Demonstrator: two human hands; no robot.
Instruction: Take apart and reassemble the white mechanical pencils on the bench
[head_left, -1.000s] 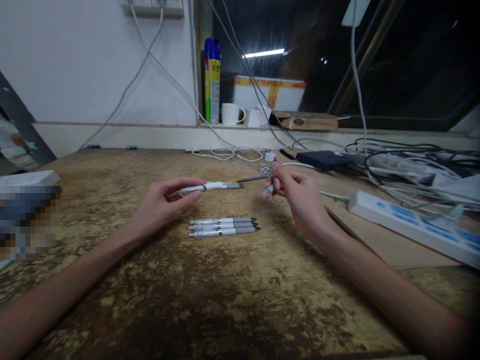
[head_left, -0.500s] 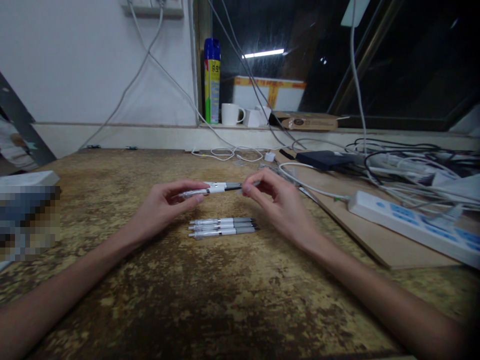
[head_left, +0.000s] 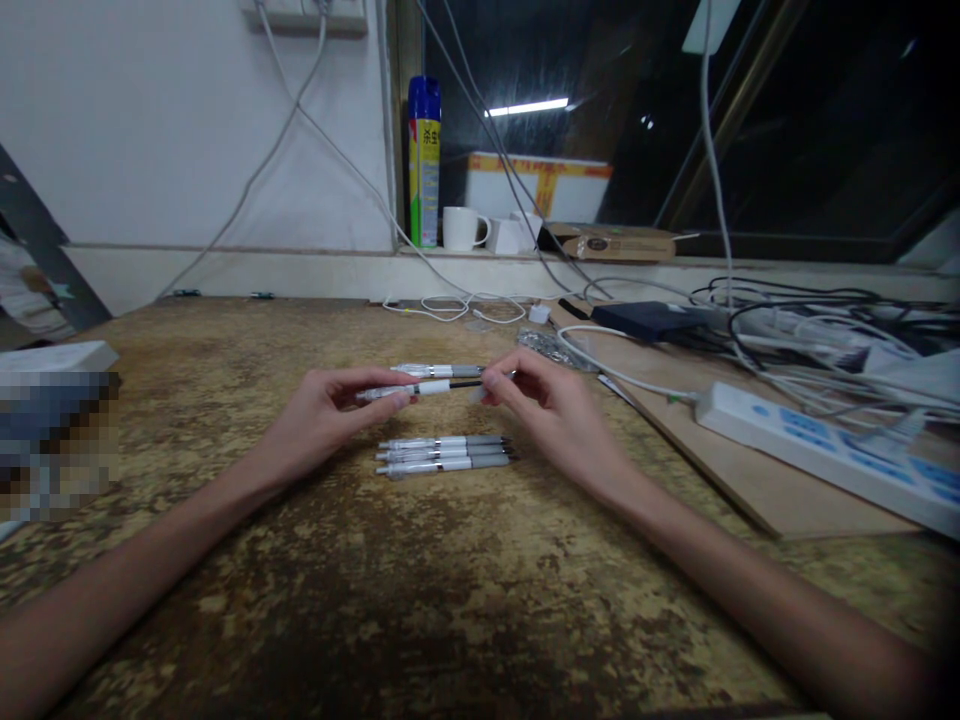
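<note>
My left hand (head_left: 337, 405) pinches the clear and white barrel of a pen (head_left: 431, 388), held level above the table. A thin dark refill sticks out of the barrel's right end. At its tip, the fingers of my right hand (head_left: 536, 395) are pinched together; what they hold is mostly hidden, with a small translucent bit showing below them. Just behind lies another pen (head_left: 442, 370) with a grey grip. Nearer to me, three pens (head_left: 446, 456) rest side by side, their dark tips to the right.
A clear plastic bag (head_left: 547, 347) lies behind my right hand. To the right are a brown board (head_left: 750, 480), a white power strip (head_left: 810, 440), a black box (head_left: 649, 318) and tangled cables. A mug (head_left: 461, 228) and spray can (head_left: 425, 170) stand on the sill.
The held pen has come slightly nearer to me and apart from the pen behind it. My right hand has shifted a little, uncovering more of the plastic bag.
</note>
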